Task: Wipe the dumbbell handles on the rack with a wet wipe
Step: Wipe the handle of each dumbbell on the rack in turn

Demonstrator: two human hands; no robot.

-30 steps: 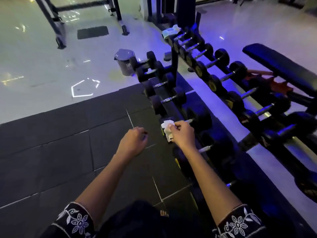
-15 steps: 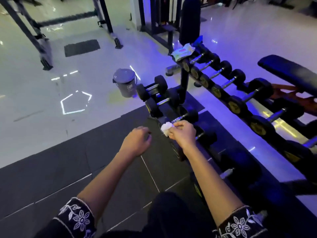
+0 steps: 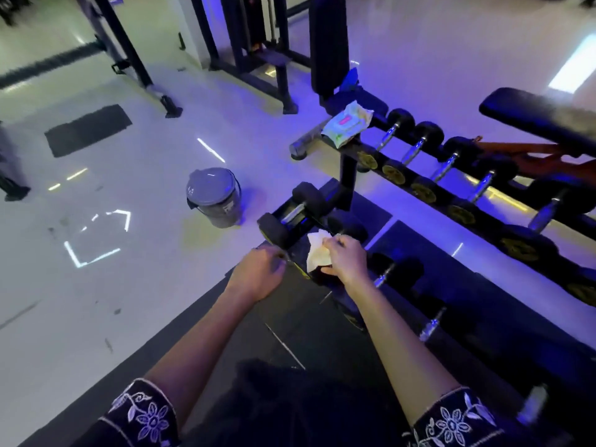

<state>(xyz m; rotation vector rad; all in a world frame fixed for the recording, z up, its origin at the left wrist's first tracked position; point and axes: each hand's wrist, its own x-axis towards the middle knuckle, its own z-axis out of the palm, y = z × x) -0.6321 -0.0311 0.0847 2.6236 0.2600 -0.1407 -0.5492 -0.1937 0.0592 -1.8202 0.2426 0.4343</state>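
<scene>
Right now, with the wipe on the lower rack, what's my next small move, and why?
Probably shift the wet wipe to the end dumbbell's handle: the right hand holds it bunched beside that dumbbell, whose chrome handle lies bare.

A gym: dumbbell rack (image 3: 451, 201), weight bench (image 3: 535, 114), rubber floor mats (image 3: 290, 324).

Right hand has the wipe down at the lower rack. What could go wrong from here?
The wet wipe is bunched in the right hand, so it may cover only part of a handle. That hand sits low between closely racked dumbbells, so a rolling head might pinch it.
</scene>
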